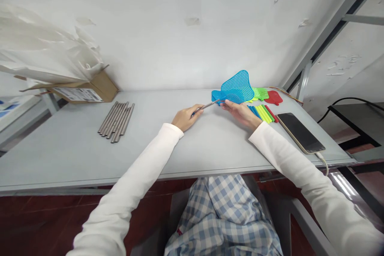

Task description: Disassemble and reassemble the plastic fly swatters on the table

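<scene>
My left hand (186,117) is closed around a slim metal tube (207,105), which slants up to the right. The tube's far end meets the base of a blue perforated fly swatter head (238,84), close to the fingers of my right hand (240,113). That hand pinches the swatter head near its base, and its fingers partly hide the joint. Behind it lie more swatter heads: blue (215,96), green (261,94) and red (274,97). Beside my right wrist is a row of coloured handle-like sticks (264,113) in blue, yellow, green and red.
Several metal tubes (116,121) lie bunched on the left of the grey table (156,154). An opened cardboard box (85,90) stands at the back left against the wall. A phone (300,132) with a white cable lies at the right, near the table's front edge.
</scene>
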Demonstrator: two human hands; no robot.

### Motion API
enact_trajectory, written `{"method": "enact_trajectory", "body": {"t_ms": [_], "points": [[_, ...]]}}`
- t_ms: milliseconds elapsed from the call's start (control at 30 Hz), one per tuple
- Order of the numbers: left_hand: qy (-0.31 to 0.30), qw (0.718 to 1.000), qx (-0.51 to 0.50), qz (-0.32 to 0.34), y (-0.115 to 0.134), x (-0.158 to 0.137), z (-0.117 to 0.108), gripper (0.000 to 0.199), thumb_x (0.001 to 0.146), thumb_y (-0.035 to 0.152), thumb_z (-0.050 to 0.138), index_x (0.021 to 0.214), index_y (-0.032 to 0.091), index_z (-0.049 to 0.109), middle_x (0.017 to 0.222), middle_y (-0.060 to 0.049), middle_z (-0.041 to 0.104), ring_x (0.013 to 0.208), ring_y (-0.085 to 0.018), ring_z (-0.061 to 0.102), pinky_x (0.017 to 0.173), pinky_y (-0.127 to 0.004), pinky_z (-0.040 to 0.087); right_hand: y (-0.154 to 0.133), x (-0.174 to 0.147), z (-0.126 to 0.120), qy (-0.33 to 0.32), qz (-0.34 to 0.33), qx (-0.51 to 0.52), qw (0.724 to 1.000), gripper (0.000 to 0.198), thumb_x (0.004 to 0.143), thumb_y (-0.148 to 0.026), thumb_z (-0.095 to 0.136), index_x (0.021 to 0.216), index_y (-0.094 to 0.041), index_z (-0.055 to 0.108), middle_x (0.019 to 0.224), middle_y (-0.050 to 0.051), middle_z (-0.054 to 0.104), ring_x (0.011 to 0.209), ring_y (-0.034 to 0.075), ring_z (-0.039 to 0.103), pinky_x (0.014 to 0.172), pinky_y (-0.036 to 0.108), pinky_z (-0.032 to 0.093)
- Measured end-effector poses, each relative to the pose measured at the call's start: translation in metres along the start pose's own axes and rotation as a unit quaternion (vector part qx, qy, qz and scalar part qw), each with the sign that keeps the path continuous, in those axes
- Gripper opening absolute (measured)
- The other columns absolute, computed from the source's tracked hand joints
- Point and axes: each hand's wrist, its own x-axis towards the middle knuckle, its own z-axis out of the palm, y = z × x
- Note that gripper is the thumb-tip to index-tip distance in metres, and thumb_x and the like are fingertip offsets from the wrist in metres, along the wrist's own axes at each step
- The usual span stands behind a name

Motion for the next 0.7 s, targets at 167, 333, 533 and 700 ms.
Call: {"method": "enact_trajectory", "body": {"t_ms": [167,333,533,700], "points": [[0.007,1.0,-0.01,0.004,-0.002,0.0,0.001,0.043,0.098,0.049,0.038,0.125,0.027,0.063,0.098,-0.002,0.075,0.085,-0.018,0.069,0.078,-0.026,0.047,-0.013,-0.003,0.003,-0.027,0.016,-0.001,1.0,0.035,0.067,-0.052,0.081,0.09,-0.027,0.073,0.103,0.0,0.075,0.103,0.022,0.069,0.098,0.039,0.051],[0.01,1.0,-0.013,-0.003,-0.001,0.0,0.001,0.043,0.098,0.049,0.038,0.124,0.027,0.064,0.097,-0.001,0.075,0.084,-0.018,0.069,0.078,-0.025,0.048,-0.029,-0.003,0.002,0.053,-0.024,0.013,0.998,0.044,0.071,-0.063,0.072,0.101,-0.031,0.069,0.107,0.0,0.075,0.114,0.025,0.065,0.093,0.041,0.054],[0.015,1.0,-0.007,0.008,-0.003,0.0,0.0,0.041,0.097,0.048,0.042,0.121,0.028,0.068,0.1,-0.002,0.076,0.089,-0.018,0.07,0.081,-0.026,0.049,-0.038,0.01,-0.024,0.1,-0.089,-0.022,0.991,0.05,0.066,-0.071,0.071,0.092,-0.028,0.068,0.094,0.001,0.075,0.11,0.026,0.066,0.093,0.041,0.055],[0.008,0.999,-0.026,0.032,-0.007,0.001,0.003,0.038,0.097,0.045,0.044,0.121,0.029,0.069,0.117,0.0,0.074,0.104,-0.02,0.069,0.092,-0.029,0.051,-0.037,0.017,-0.038,0.148,-0.138,-0.129,0.971,0.056,0.062,-0.081,0.068,0.068,-0.026,0.058,0.071,0.001,0.067,0.088,0.023,0.068,0.077,0.034,0.058]]}}
